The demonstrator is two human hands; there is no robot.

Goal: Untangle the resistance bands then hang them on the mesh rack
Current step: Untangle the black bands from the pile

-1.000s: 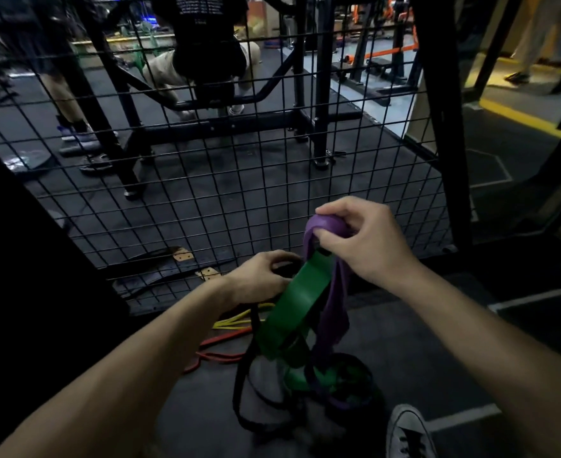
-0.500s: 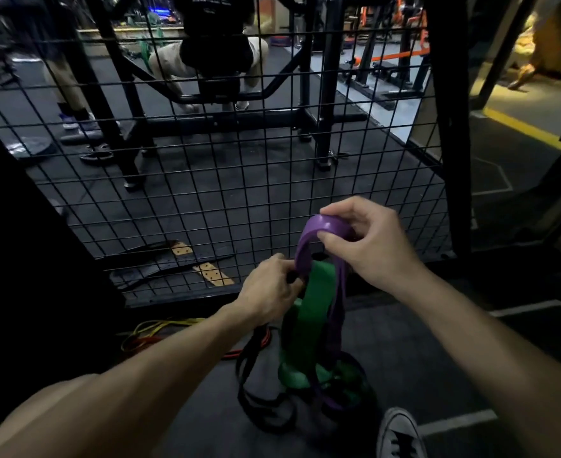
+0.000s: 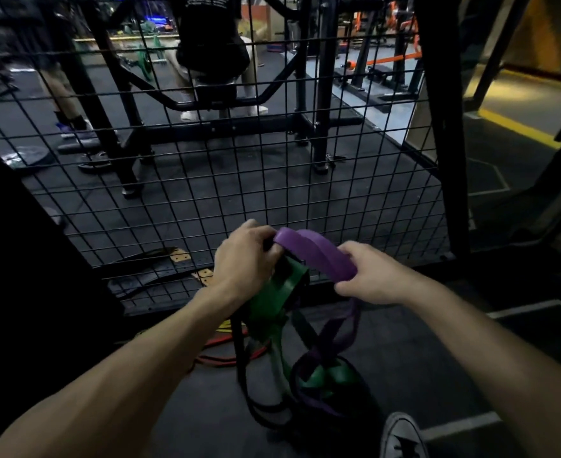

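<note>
Before the black wire mesh rack (image 3: 272,180): three tangled bands, one flat purple rubber band (image 3: 318,251), one green (image 3: 272,299), one black (image 3: 241,358). Left hand (image 3: 244,259) and right hand (image 3: 368,276) grip the purple loop.

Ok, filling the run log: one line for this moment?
phase: untangling | left hand + right hand: grip purple band | green band: tangled below | mesh rack: nothing hung

Both forearms reach forward, bare, converging at centre. Left hand (image 3: 244,259) raised, fingers curled over what it holds (fingertips hidden). Right hand (image 3: 370,276) just beside it, slightly lower, thumb and fingers pinching, knuckles outward.
</note>
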